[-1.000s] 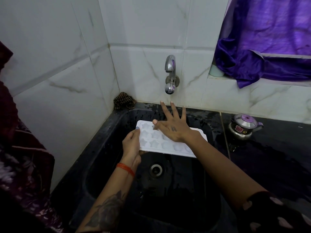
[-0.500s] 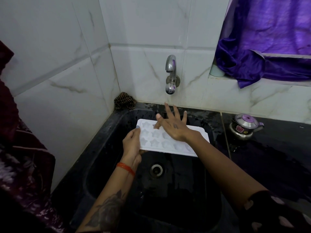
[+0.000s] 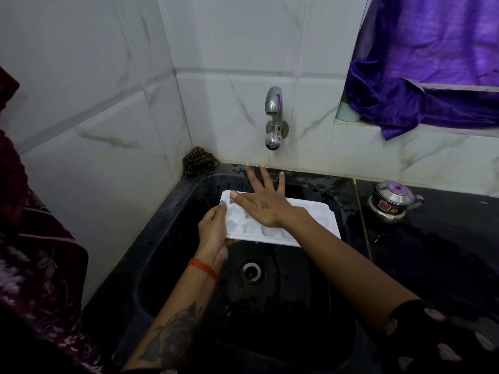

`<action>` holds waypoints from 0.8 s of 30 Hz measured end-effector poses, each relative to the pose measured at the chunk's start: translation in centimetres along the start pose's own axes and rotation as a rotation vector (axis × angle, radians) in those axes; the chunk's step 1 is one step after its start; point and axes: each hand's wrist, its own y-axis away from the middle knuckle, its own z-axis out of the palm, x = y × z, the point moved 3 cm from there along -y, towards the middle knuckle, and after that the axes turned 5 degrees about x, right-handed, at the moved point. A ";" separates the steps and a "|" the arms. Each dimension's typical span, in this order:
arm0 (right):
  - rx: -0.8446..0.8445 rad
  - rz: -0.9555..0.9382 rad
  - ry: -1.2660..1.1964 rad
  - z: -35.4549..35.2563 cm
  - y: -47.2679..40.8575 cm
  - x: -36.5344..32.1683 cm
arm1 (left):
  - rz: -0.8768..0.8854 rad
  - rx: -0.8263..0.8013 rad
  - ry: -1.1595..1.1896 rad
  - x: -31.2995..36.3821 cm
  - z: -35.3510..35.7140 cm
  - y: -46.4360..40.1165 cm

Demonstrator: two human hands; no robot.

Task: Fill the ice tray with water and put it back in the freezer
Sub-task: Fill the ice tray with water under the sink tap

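A white ice tray [image 3: 310, 220] with star-shaped cells is held level over the black sink [image 3: 167, 238]. My left hand [image 3: 213, 230] grips the tray's left edge, thumb on top. Above the tray's middle, my right hand [image 3: 262, 203] is stretched flat with fingers spread, pointing toward the back wall below the chrome tap [image 3: 274, 117]. No water runs from the tap. The right arm hides part of the tray's cells.
The sink drain [image 3: 251, 271] lies below the tray. A dark scrubber [image 3: 199, 160] sits in the back left corner. A small steel kettle [image 3: 391, 203] stands on the black counter at right. A purple cloth [image 3: 432, 76] hangs over the window ledge.
My right hand has slid forward over the tray toward the tap wall, fingers spread. The left hand keeps its hold on the tray's left edge.
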 end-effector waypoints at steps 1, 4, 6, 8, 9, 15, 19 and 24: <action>-0.020 0.013 -0.031 -0.1 -0.1 -0.3 | -0.003 -0.004 -0.004 -0.1 0.0 0.0; -0.081 0.078 -0.151 -0.8 -0.6 -0.5 | 0.005 -0.010 0.005 -0.2 0.0 0.1; -0.103 0.099 -0.189 -1.1 -0.9 0.0 | 0.010 -0.004 0.017 -0.2 0.0 0.1; -0.100 0.095 -0.179 -1.3 -1.2 0.3 | 0.020 -0.010 0.025 -0.1 0.0 0.1; -0.087 0.077 -0.154 -1.3 -1.3 0.4 | 0.021 -0.020 0.027 -0.1 0.0 0.2; 0.067 -0.139 0.170 -1.4 -1.1 -0.1 | 0.019 -0.022 0.033 -0.1 0.0 0.3; 0.053 -0.096 0.120 -1.0 -0.7 0.0 | 0.023 -0.009 0.034 0.0 0.0 0.0; -0.133 0.117 -0.220 -0.6 -0.6 0.2 | 0.025 -0.005 0.027 -0.1 -0.2 -0.2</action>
